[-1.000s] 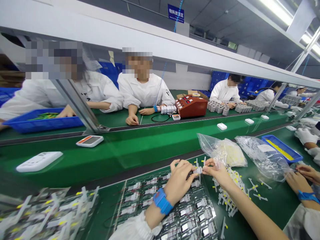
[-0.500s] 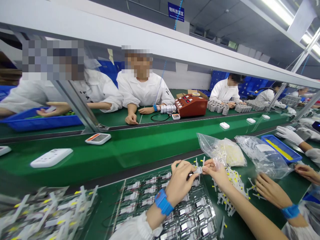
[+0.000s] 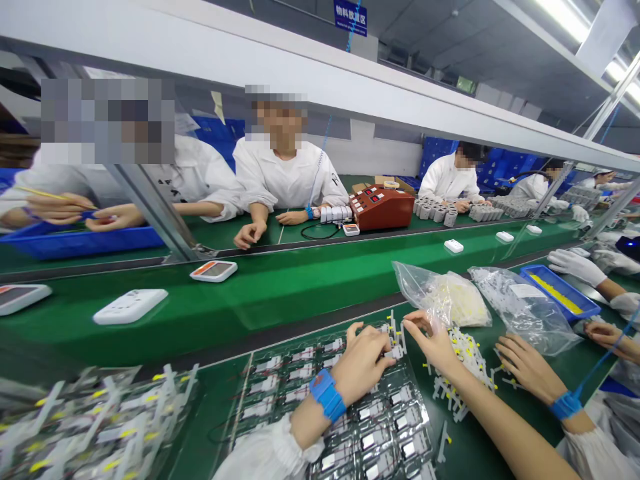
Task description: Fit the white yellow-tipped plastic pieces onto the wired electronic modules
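My left hand (image 3: 363, 357), with a blue band (image 3: 327, 395) at its wrist, is over the top right of a clear tray (image 3: 417, 393) of small wired modules. Its thumb and forefinger are closed on a small white part (image 3: 397, 351) at the tray's corner. Just right of that part, my right hand (image 3: 430, 337) has thumb and fingers apart, with nothing visible between them. Beneath my right forearm lies a pile of white strips with yellow pieces (image 3: 473, 360). A single strip (image 3: 443, 443) lies below the pile.
More strips fill clear trays (image 3: 110, 427) at lower left. Behind my hands are clear bags (image 3: 463, 300) and a blue tray (image 3: 555, 293). A co-worker's hand (image 3: 533, 367) is to the right. White devices (image 3: 131, 305) sit on the green belt (image 3: 280, 283); people sit beyond.
The white part has moved slightly down toward the tray with my left hand. My right fingers have come off it and spread. The devices on the belt have shifted right.
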The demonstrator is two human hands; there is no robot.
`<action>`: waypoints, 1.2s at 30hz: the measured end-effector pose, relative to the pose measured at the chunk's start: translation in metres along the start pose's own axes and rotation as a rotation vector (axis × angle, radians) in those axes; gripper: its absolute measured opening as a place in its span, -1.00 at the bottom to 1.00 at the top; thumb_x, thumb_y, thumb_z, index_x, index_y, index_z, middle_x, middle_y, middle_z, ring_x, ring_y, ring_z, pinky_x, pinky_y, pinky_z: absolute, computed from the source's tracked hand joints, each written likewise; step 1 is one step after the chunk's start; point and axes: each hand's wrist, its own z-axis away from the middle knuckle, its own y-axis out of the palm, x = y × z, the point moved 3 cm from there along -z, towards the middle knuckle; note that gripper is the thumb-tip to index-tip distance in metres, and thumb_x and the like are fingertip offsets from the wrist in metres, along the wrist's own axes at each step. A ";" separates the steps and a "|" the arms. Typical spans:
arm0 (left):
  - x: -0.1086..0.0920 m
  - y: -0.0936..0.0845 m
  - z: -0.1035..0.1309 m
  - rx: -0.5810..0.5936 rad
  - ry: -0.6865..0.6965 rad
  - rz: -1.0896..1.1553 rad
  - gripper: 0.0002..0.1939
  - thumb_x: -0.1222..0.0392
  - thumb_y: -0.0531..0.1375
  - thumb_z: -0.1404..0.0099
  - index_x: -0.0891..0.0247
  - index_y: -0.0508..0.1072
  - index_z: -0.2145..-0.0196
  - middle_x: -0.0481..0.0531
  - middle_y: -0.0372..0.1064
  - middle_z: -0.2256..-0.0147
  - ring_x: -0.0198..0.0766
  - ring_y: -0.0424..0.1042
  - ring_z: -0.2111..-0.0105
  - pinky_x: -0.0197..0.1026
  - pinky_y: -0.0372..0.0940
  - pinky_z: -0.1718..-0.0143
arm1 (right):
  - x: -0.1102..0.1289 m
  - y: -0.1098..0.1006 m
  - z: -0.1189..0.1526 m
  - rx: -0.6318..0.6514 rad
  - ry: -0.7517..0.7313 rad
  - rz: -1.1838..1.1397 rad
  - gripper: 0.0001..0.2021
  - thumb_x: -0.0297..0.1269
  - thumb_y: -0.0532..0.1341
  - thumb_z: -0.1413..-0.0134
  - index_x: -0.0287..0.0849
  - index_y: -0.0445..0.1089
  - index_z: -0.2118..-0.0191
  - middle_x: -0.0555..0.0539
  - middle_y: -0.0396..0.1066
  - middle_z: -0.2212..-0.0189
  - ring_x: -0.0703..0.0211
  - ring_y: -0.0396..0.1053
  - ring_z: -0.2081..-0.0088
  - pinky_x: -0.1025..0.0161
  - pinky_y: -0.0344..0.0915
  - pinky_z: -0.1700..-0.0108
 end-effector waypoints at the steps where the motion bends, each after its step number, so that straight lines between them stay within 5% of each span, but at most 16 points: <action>1: -0.002 0.004 0.002 0.039 0.009 -0.011 -0.89 0.26 0.23 -0.21 0.20 0.34 0.41 -0.05 0.43 0.34 -0.15 0.39 0.16 0.21 -0.05 -0.14 | 0.000 -0.001 0.000 -0.008 -0.016 0.015 -0.71 0.03 0.26 -0.08 -0.11 0.42 0.27 -0.06 0.46 0.31 0.08 0.42 0.23 0.11 0.35 0.09; 6: -0.012 0.019 0.012 0.136 0.072 -0.129 -0.90 0.28 0.23 -0.18 0.19 0.34 0.41 -0.01 0.44 0.35 -0.06 0.36 0.10 0.24 -0.10 -0.20 | 0.003 0.000 0.002 0.019 -0.061 0.058 -0.72 0.01 0.20 -0.17 -0.11 0.41 0.31 -0.04 0.44 0.37 0.10 0.43 0.30 0.15 0.36 0.16; 19: -0.014 0.017 0.010 0.165 0.098 -0.219 -0.89 0.37 0.18 -0.21 0.19 0.41 0.32 0.02 0.43 0.29 -0.04 0.31 0.06 0.25 -0.16 -0.22 | 0.015 0.006 0.006 0.125 -0.127 0.170 -0.78 -0.13 0.14 -0.24 -0.13 0.37 0.36 0.01 0.37 0.45 0.17 0.40 0.36 0.24 0.33 0.26; 24: -0.030 0.016 0.017 0.186 0.159 -0.233 -0.93 0.23 0.19 -0.25 0.19 0.48 0.30 0.06 0.36 0.18 -0.04 0.30 0.07 0.23 -0.08 -0.21 | 0.026 0.008 0.010 0.163 -0.185 0.248 -0.80 -0.19 0.13 -0.25 -0.13 0.38 0.36 0.01 0.35 0.44 0.19 0.34 0.37 0.26 0.28 0.29; 31: -0.052 0.022 0.030 0.336 0.171 -0.401 -0.66 0.05 0.20 -0.27 0.36 0.54 0.13 0.26 0.36 0.03 0.16 0.24 -0.07 0.24 -0.07 -0.25 | 0.032 0.009 0.012 0.187 -0.242 0.314 -0.80 -0.23 0.11 -0.27 -0.14 0.39 0.35 0.01 0.34 0.44 0.20 0.34 0.40 0.29 0.26 0.34; 36: -0.048 0.034 0.031 0.325 0.113 -0.369 -0.55 0.12 0.14 -0.31 0.51 0.41 -0.05 0.37 0.34 -0.03 0.18 0.22 -0.12 0.22 -0.09 -0.27 | 0.040 0.013 0.017 0.262 -0.300 0.368 -0.79 -0.26 0.09 -0.28 -0.13 0.41 0.35 -0.02 0.38 0.41 0.17 0.37 0.35 0.27 0.30 0.30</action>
